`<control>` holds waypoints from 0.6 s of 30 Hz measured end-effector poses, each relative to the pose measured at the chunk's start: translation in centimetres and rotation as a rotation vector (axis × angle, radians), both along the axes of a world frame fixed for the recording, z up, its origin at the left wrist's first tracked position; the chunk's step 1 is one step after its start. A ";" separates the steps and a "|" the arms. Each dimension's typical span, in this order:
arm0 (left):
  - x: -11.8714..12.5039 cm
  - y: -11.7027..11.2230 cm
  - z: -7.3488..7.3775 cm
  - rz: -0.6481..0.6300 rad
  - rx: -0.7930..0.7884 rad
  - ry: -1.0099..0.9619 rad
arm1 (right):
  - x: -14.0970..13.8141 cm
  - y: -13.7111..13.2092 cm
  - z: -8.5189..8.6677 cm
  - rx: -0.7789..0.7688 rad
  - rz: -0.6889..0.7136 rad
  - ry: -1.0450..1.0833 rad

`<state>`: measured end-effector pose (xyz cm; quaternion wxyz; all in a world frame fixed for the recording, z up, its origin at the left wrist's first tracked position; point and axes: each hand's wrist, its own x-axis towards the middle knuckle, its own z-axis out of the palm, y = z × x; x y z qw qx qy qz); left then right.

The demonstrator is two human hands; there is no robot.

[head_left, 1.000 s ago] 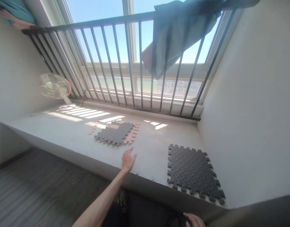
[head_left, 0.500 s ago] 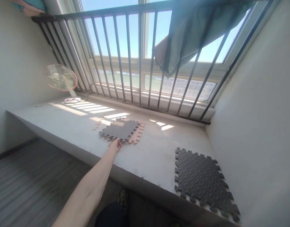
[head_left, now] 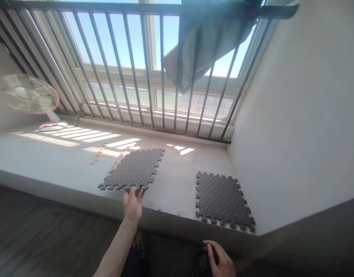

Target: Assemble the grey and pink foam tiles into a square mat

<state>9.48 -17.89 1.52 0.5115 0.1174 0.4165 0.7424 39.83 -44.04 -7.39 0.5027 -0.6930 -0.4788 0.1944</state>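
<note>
My left hand (head_left: pixel 133 202) grips the near edge of a dark grey foam puzzle mat (head_left: pixel 133 169), which is lifted a little off the pale window ledge (head_left: pixel 50 161). A strip of pink foam pieces (head_left: pixel 97 154) lies just behind the mat on the ledge. A second dark grey foam mat (head_left: pixel 221 200) lies flat at the right end of the ledge, near the wall. My right hand (head_left: pixel 220 261) is low at the bottom of the view, fingers curled over something dark that I cannot make out.
A small white and pink fan (head_left: pixel 29 96) stands at the left on the ledge. Dark metal bars (head_left: pixel 162 84) guard the window, with a grey-green cloth (head_left: pixel 206 42) hung over the top rail. A white wall (head_left: pixel 295 115) closes the right side. Dark wood floor (head_left: pixel 35 238) lies below.
My left hand reached the mat, took its near edge and pulled it toward me, off the pink pieces. My right hand has come back into view at the bottom.
</note>
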 end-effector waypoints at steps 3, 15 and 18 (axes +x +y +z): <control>5.1 -7.9 -3.7 -0.057 -0.018 -0.081 | -3.8 3.3 1.9 -0.089 0.137 0.226; 4.7 -18.7 -10.6 -0.275 -0.392 0.063 | -7.4 8.5 -1.4 -0.107 -0.014 0.683; 1.7 -16.9 -8.9 -0.186 -0.325 0.066 | -6.6 7.5 -0.7 -0.083 -0.014 0.713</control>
